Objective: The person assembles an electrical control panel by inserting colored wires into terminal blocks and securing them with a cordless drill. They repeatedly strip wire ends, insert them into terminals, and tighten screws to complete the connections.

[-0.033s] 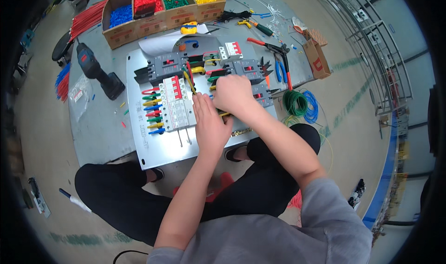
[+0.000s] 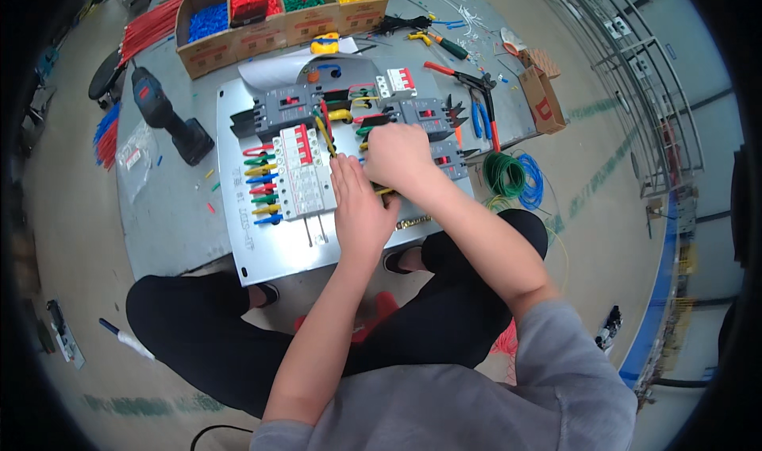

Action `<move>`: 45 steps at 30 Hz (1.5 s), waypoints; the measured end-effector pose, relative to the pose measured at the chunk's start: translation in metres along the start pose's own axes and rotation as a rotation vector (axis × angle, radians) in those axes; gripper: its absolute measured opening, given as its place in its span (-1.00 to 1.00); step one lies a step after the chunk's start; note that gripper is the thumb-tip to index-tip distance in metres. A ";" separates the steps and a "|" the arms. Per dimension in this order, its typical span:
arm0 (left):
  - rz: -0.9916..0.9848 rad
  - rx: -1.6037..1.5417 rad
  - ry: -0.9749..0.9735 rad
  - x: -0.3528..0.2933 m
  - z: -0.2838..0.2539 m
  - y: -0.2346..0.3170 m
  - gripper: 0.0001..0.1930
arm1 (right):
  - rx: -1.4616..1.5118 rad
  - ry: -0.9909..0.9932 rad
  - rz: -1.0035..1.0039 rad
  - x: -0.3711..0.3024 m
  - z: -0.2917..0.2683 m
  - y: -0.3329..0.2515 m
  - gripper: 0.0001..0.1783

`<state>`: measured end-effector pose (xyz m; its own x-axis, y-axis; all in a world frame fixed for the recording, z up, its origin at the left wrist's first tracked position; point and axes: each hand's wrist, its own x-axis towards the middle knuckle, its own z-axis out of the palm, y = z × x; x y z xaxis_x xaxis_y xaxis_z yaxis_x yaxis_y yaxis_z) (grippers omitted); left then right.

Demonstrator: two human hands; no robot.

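Note:
On the metal mounting plate (image 2: 266,264), several circuit breakers and coloured wires are fixed. My left hand (image 2: 361,205) lies over the wiring with its fingers stretched out, just right of the white breaker row (image 2: 304,185). A yellow-green wire (image 2: 325,137) runs down to its fingertips. Closed in a fist, my right hand (image 2: 401,157) is beside it, in front of a dark grey moulded-case breaker (image 2: 425,116). What the right fingers grip is hidden under the hand. Another dark grey breaker (image 2: 287,108) sits farther left on the plate.
A cardboard box (image 2: 238,50) with blue, red, green and yellow caps stands at the back. A cordless drill (image 2: 171,117) lies left of the plate. To the right are red-handled cutters (image 2: 456,74), blue-handled pliers (image 2: 479,120) and green wire coil (image 2: 504,175).

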<state>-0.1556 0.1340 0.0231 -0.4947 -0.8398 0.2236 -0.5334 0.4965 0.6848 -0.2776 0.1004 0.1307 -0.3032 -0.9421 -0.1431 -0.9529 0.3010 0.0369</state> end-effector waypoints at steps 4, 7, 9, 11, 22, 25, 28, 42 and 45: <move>-0.002 -0.053 0.013 0.002 -0.009 0.005 0.01 | -0.155 0.174 -0.091 0.008 0.003 -0.016 -0.59; -0.084 -0.180 0.013 0.001 -0.014 0.004 -0.01 | -0.166 -0.181 -0.076 0.019 -0.030 -0.045 -0.64; -0.108 -0.182 -0.005 -0.002 -0.017 0.002 0.03 | -0.172 -0.211 -0.106 0.023 -0.030 -0.040 -0.65; -0.076 -0.116 -0.035 0.000 -0.014 -0.001 0.09 | -0.134 -0.331 -0.120 0.033 -0.028 -0.011 -0.56; -0.072 -0.079 0.015 0.000 -0.012 0.002 0.07 | 0.566 -0.104 -0.480 0.003 -0.004 0.064 -0.67; -0.063 -0.073 0.012 -0.001 -0.012 0.005 0.08 | 0.581 -0.052 -0.588 0.007 -0.002 0.071 -0.68; -0.056 -0.066 0.020 0.000 -0.011 0.007 0.08 | 0.493 0.029 -0.744 0.022 -0.002 0.078 -0.72; 0.029 0.023 0.034 0.001 -0.004 0.000 0.13 | 0.324 -0.269 -0.843 0.072 -0.012 0.025 -0.83; 0.049 0.016 0.044 0.001 -0.001 -0.001 0.13 | 0.302 -0.240 -0.836 0.076 -0.006 0.015 -0.81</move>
<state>-0.1545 0.1327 0.0231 -0.4901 -0.8232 0.2867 -0.5205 0.5402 0.6613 -0.3150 0.0327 0.1261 0.5250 -0.8250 -0.2092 -0.8083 -0.4063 -0.4261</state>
